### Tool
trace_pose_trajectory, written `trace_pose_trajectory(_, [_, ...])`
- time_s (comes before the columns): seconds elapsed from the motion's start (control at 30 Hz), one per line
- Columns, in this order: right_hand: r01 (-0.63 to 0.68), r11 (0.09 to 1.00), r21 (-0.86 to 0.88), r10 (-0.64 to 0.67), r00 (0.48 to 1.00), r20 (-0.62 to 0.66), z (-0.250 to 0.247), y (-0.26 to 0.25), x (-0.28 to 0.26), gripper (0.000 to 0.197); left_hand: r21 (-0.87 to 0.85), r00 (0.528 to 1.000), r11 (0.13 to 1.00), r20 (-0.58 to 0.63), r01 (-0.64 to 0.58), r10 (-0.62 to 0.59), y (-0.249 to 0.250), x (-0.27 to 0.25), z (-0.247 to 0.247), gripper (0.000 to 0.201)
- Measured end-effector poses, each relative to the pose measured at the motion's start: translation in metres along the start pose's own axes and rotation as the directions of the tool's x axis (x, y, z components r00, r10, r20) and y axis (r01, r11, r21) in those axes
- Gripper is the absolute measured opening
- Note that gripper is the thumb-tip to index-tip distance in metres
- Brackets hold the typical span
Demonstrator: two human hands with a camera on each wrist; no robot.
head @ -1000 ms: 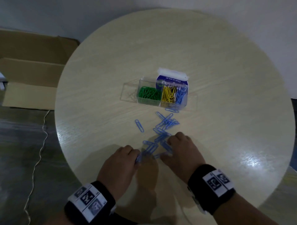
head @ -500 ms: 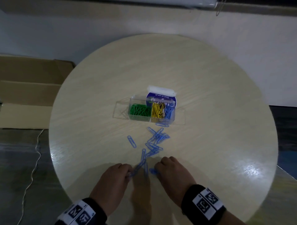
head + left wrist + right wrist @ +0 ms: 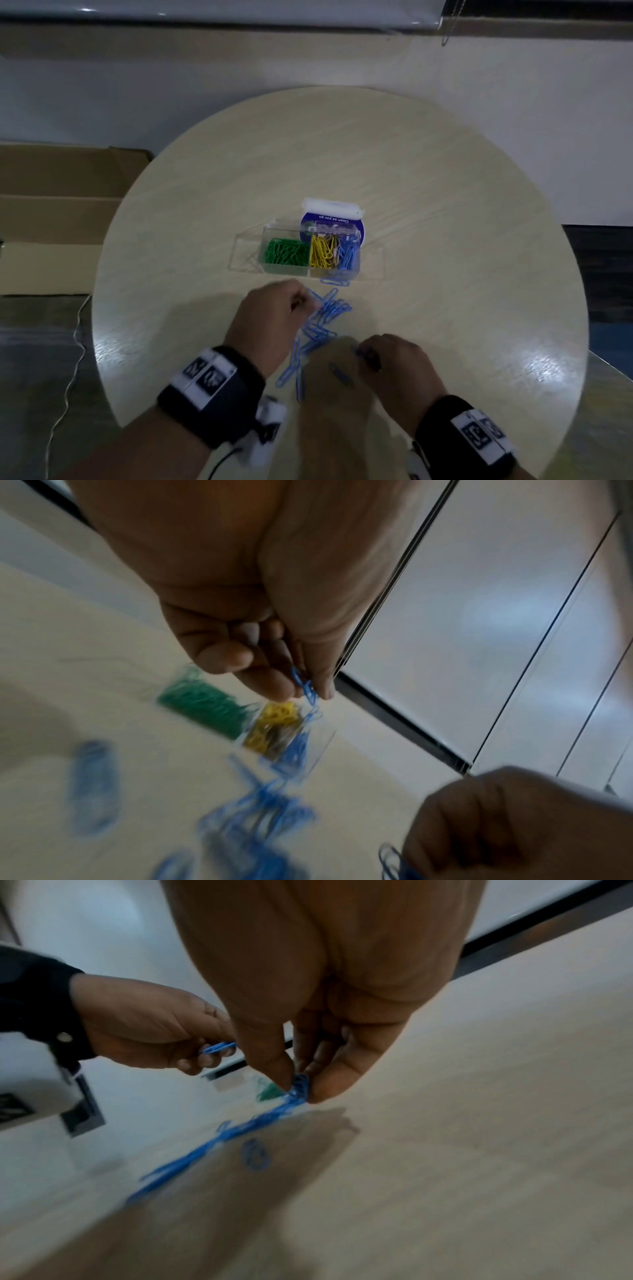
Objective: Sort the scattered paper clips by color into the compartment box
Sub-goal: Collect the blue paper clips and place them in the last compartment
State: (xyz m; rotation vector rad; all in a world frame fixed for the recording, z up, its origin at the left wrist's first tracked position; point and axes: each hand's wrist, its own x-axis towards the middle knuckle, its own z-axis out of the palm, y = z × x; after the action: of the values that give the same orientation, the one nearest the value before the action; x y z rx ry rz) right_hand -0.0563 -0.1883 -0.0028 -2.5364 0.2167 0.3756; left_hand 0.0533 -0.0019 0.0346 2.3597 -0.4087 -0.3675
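A clear compartment box (image 3: 356, 270) sits mid-table, holding green clips (image 3: 286, 251), yellow clips (image 3: 320, 251) and blue clips (image 3: 347, 255). Loose blue paper clips (image 3: 323, 317) lie scattered on the table in front of it. My left hand (image 3: 306, 301) is raised over the pile and pinches a few blue clips (image 3: 304, 687) between thumb and fingers. My right hand (image 3: 364, 356) is lower and nearer me, pinching a small bunch of blue clips (image 3: 300, 1087) just above the tabletop.
The round wooden table (image 3: 445, 240) stands against a white wall. A white-and-blue wipes pack (image 3: 334, 214) lies just behind the box. An open cardboard carton (image 3: 51, 219) is on the floor to the left, with a thin cable (image 3: 68, 377) trailing beside it.
My left hand has lifted off the table and moved forward toward the box with blue clips. My right hand has drawn slightly right, still pinching clips. The head view has tilted up.
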Motion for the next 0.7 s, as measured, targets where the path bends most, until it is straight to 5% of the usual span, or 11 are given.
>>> trace_pose_trajectory(0.13, [-0.019, 0.995, 0.100, 0.034, 0.988, -0.148, -0.027, 0.005, 0.006, 0.007, -0.015, 0.990, 0.997, -0.121, -0.070, 0.068, 0.031, 0.053, 0.005, 0.027])
trace_pose_trajectory(0.33, [-0.030, 0.963, 0.266, 0.104, 0.958, -0.268, -0.052, 0.006, 0.020, 0.014, 0.078, 0.991, 0.993, -0.089, -0.093, 0.100, 0.039, 0.092, 0.026, 0.033])
trace_pose_trajectory(0.53, [-0.046, 0.922, 0.384, 0.158, 0.951, -0.267, -0.066, -0.009, 0.063, 0.012, -0.153, 0.976, 0.987, -0.218, -0.050, 0.015, 0.031, 0.071, 0.015, 0.026])
trace_pose_trajectory(0.7, [-0.045, 0.948, 0.316, 0.133, 0.956, -0.262, -0.071, -0.031, 0.110, 0.013, -0.084, 0.968, 0.996, -0.246, 0.029, -0.049, -0.008, 0.029, -0.008, 0.023])
